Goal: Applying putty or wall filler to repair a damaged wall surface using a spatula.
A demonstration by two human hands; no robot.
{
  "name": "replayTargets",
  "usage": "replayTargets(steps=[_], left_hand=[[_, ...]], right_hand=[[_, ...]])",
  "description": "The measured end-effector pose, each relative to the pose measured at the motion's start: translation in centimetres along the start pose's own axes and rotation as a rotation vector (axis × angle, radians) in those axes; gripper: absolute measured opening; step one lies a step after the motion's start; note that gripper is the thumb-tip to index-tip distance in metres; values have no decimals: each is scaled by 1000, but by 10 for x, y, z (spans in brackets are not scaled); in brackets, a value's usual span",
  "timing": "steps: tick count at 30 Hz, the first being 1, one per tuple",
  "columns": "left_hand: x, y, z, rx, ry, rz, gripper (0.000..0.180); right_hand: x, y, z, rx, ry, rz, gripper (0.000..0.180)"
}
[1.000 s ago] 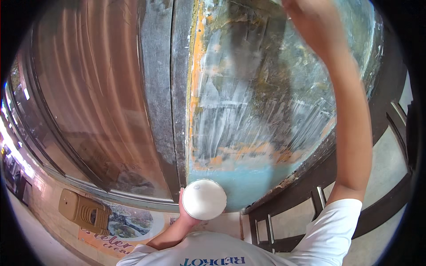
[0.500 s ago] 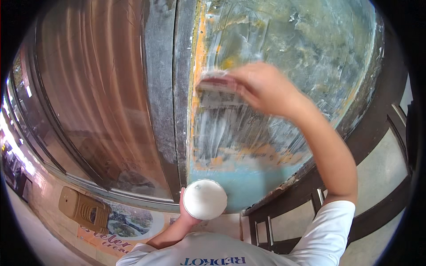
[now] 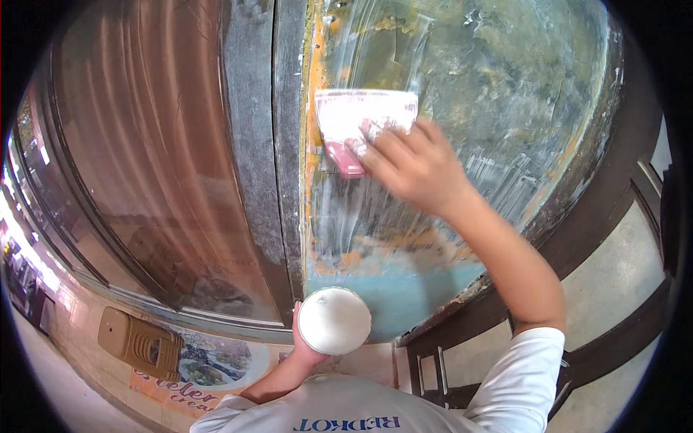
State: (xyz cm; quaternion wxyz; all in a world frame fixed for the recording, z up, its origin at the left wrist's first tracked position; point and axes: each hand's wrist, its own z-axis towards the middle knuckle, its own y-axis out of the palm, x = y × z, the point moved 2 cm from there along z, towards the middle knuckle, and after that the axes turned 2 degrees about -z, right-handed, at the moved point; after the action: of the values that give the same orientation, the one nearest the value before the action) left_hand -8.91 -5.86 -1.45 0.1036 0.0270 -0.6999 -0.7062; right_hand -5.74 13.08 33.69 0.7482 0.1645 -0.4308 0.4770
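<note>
My right hand grips a wide pink putty spreader, its flat face smeared with white paste. The spreader's straight edge lies upward at the left part of the wall panel, near its orange and yellow margin. Streaks of thin white cover the patchy green-grey surface around it. Low down in front of my shirt, my left hand is wrapped around the side of a round tub filled with smooth white paste. Most of the left fingers are hidden under the tub.
To the left of a grey vertical frame is a glass pane with brown curtain behind it. A dark wooden piece with pale panels stands at the right. Brown plastic stools are stacked by a printed banner at lower left.
My right hand has turned the spreader so its white-coated face shows, where before it was seen edge-on and blurred. The tub in my left hand has hardly moved.
</note>
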Motion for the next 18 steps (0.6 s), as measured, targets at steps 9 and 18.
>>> replayTargets(steps=[9, 18], left_hand=[[9, 38, 20, -11, 86, 160, 88], [-25, 44, 50, 14, 126, 203, 85]], right_hand=[[-90, -66, -92, -142, 771, 712, 27], [-120, -71, -144, -466, 1179, 1211, 23]])
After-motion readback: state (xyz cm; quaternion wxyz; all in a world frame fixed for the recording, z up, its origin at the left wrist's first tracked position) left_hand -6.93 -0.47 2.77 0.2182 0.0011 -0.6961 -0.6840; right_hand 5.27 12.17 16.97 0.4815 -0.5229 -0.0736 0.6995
